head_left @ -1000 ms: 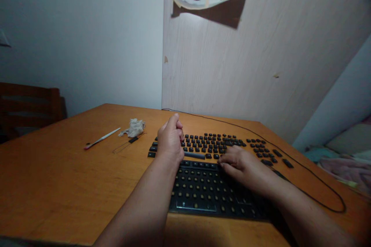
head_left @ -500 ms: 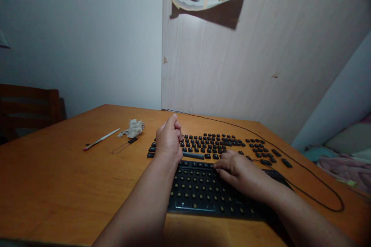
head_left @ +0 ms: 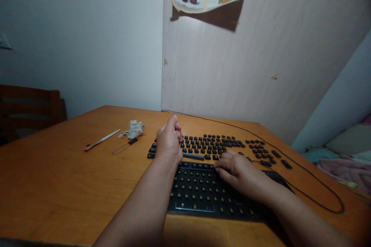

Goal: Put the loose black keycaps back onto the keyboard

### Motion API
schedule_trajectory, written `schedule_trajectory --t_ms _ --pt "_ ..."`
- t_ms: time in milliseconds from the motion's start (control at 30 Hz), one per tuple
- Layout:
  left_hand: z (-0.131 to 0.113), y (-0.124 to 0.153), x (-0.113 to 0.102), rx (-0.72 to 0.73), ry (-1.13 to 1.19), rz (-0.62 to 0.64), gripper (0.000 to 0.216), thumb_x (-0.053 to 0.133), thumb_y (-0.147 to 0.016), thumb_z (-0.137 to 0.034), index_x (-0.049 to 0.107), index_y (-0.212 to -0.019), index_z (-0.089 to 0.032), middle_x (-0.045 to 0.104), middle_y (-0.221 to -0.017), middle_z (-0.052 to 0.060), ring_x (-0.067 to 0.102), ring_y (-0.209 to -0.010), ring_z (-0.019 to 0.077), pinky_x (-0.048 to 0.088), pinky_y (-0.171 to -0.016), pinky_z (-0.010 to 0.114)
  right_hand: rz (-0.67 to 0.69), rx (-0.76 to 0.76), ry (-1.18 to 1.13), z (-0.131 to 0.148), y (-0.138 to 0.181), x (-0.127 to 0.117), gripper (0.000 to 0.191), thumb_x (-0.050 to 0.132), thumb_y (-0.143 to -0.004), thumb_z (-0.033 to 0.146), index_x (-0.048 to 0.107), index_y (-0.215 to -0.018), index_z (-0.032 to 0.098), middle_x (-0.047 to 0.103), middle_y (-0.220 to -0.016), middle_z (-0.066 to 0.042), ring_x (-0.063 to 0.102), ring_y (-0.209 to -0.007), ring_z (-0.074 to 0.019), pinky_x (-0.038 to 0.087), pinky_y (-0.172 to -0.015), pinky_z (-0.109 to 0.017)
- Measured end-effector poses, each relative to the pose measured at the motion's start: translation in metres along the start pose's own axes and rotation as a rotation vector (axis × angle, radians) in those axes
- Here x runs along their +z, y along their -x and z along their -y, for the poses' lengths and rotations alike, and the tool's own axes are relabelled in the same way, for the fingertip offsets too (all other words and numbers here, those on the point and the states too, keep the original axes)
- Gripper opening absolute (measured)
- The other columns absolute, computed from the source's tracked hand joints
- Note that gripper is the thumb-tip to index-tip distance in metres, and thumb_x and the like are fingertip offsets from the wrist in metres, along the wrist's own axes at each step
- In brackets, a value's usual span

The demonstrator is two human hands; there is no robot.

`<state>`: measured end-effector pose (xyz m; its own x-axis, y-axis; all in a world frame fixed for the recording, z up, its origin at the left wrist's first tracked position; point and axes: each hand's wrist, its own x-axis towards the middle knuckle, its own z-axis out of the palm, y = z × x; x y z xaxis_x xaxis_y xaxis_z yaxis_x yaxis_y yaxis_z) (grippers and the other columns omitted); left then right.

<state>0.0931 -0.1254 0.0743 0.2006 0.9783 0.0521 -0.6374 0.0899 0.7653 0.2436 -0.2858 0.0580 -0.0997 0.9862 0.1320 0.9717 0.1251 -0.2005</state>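
Observation:
A black keyboard (head_left: 195,207) lies near the table's front edge, most of its key posts bare. Several black keycaps sit in its top row (head_left: 199,165). My right hand (head_left: 240,171) rests over the keyboard, fingers bent together, with thumb and fingertips at a keycap in that row. My left hand (head_left: 169,141) is closed in a fist above the left part of the loose keycaps; whatever it holds, if anything, is hidden. Behind the keyboard, the loose keycaps (head_left: 208,150) lie in rows, with the long space bar (head_left: 193,156) in front.
On the left of the wooden table (head_left: 72,185) lie a white brush-like stick (head_left: 106,137), a wire keycap puller (head_left: 131,141) and a crumpled grey cloth (head_left: 135,128). A black cable (head_left: 315,179) loops along the right side. A chair (head_left: 31,108) stands at the far left.
Both hands keep their place and pose. Only the camera's view has shifted slightly, everything appearing a little lower.

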Motion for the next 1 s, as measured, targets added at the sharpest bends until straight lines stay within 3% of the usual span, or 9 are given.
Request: schedule_trajectory --t_ms 733,867,1000 --pt "-0.002 0.002 0.0 0.014 -0.016 0.011 0.033 0.066 -0.074 -0.04 0.044 -0.06 -0.02 0.033 -0.039 -0.01 0.027 -0.034 0.0048 0.024 -0.04 0.02 -0.053 0.006 -0.054 -0.009 -0.002 0.0 0.024 0.051 -0.092 0.02 0.07 -0.078 0.019 0.064 -0.077 -0.005 0.056 -0.08 -0.0191 0.043 -0.076 -0.032" --pt "-0.002 0.0 -0.001 0.037 -0.011 0.008 0.034 0.067 -0.073 -0.04 0.044 -0.06 -0.02 0.033 -0.039 -0.01 0.027 -0.034 0.0047 0.022 -0.039 0.02 -0.215 0.045 -0.154 -0.023 -0.003 -0.003 0.022 0.052 -0.092 0.023 0.073 -0.091 0.02 0.07 -0.086 -0.005 0.061 -0.087 -0.0194 0.045 -0.082 -0.033" --pt "-0.002 -0.002 -0.001 0.034 -0.007 0.021 0.033 0.066 -0.075 -0.039 0.044 -0.059 -0.019 0.032 -0.037 -0.01 0.025 -0.033 0.0049 0.02 -0.038 0.02 -0.383 0.114 -0.222 -0.04 -0.002 -0.004 0.022 0.053 -0.091 0.027 0.074 -0.09 0.02 0.073 -0.092 -0.006 0.064 -0.09 -0.0205 0.048 -0.084 -0.034"
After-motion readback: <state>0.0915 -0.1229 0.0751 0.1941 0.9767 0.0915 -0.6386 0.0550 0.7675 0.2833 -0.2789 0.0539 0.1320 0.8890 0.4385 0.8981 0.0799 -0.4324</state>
